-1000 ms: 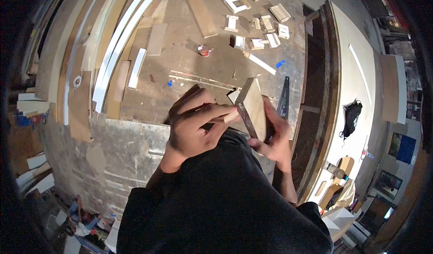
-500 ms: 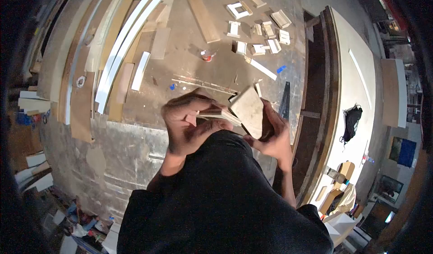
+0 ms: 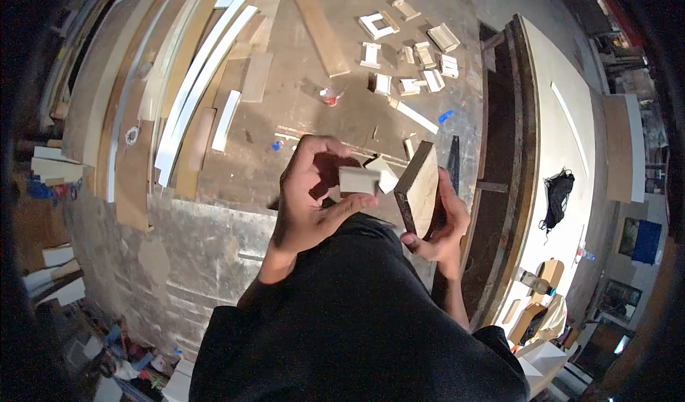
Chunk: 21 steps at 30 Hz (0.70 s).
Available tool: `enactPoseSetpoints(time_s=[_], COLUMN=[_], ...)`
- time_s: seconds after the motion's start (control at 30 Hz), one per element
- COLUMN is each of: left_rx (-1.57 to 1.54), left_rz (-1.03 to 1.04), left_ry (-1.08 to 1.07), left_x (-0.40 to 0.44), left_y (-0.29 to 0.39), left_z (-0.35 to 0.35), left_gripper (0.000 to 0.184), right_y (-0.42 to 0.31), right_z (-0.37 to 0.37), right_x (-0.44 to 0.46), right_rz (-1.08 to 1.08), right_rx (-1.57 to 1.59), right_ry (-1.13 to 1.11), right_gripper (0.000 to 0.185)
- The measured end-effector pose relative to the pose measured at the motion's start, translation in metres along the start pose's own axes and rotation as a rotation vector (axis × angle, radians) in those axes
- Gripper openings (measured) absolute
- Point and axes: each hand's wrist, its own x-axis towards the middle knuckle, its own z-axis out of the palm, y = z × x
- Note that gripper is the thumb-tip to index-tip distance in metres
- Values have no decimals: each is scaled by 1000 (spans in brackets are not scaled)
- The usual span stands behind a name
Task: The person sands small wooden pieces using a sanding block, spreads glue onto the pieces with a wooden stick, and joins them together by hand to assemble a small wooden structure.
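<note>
My left hand point(image 3: 307, 195) is closed around a small pale wooden piece point(image 3: 358, 181), thumb below and fingers curled above it. Just to the right, my right hand point(image 3: 446, 220) grips a flat wooden block point(image 3: 422, 188) by its right side and lower corner. This block stands tilted, with a dark narrow edge facing left. A gap separates the two held pieces. Behind them, a pale scrap point(image 3: 385, 174) shows between my hands; whether it touches the left piece I cannot tell.
Small wooden assemblies point(image 3: 426, 56) lie scattered at the far side of the worktable point(image 3: 214, 252). Long boards and white strips point(image 3: 193, 95) cover its left. A small container with red on it point(image 3: 329, 97) stands mid-table. On the right, a pale bench point(image 3: 549, 138) carries a black stringy item point(image 3: 558, 195).
My hands have drawn the two pieces apart. The block in my right hand has turned, now showing its dark edge, and the left piece now shows its flat face.
</note>
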Motion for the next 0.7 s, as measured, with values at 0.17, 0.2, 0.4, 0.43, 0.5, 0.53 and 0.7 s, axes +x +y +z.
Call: enactPoseSetpoints(time_s=[0.17, 0.2, 0.4, 0.43, 0.5, 0.53, 0.7], left_rx=[329, 337, 321, 161, 117, 70, 282], left_rz=[-13, 84, 130, 13, -7, -27, 32], left_ry=[-42, -34, -3, 71, 90, 109, 160], left_x=[-3, 0, -4, -7, -8, -8, -7], left_y=[3, 2, 9, 9, 12, 14, 20], left_z=[-4, 0, 0, 3, 7, 9, 7], left_gripper=[23, 19, 19, 19, 21, 23, 22], right_y=[-9, -8, -14, -13, -13, -13, -17], right_z=[-2, -2, -7, -7, -5, -4, -1], right_x=[-2, -3, 2, 2, 1, 1, 2], right_rz=[13, 17, 99, 99, 36, 39, 37], right_rx=[77, 77, -47, -46, -84, -84, 99], right_ry=[-13, -13, -174, -175, -104, -103, -47], right_gripper=[103, 103, 103, 103, 103, 103, 105])
